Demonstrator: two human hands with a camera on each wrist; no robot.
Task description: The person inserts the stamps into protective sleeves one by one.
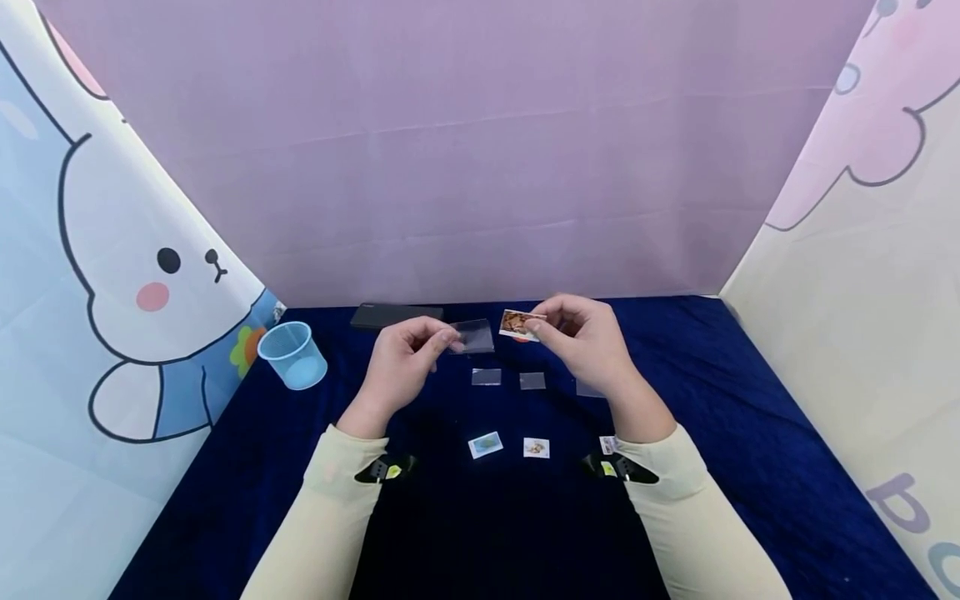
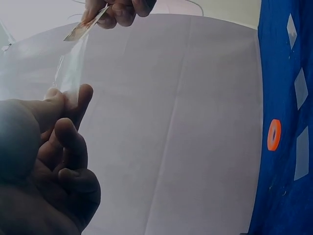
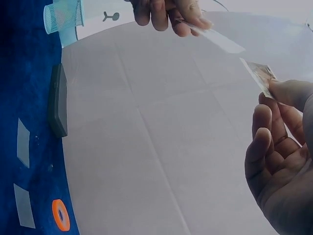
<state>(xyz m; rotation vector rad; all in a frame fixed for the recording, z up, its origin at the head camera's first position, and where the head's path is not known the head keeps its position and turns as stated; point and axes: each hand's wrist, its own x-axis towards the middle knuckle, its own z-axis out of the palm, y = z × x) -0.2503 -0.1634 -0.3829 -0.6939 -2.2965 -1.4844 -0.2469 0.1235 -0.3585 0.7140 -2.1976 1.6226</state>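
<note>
Between thumb and fingers, my left hand (image 1: 403, 360) pinches a clear plastic sleeve (image 1: 476, 336) by its near side. My right hand (image 1: 588, 340) holds a small picture card (image 1: 517, 323) with a brown print and pale border. Both are raised above the table, the card close to the sleeve's free edge. In the right wrist view a narrow gap separates the card (image 3: 261, 73) from the sleeve (image 3: 222, 40). From the left wrist view, the card (image 2: 84, 30) appears at the sleeve's upper end (image 2: 76, 63); whether they touch there I cannot tell.
On the dark blue cloth lie more clear sleeves (image 1: 486, 377) and, nearer, several small cards (image 1: 536, 448). An orange ring, perhaps tape (image 3: 60, 215), lies behind them. A dark flat case (image 1: 386, 315) and a light blue basket (image 1: 294, 354) stand left. Printed curtains enclose the table.
</note>
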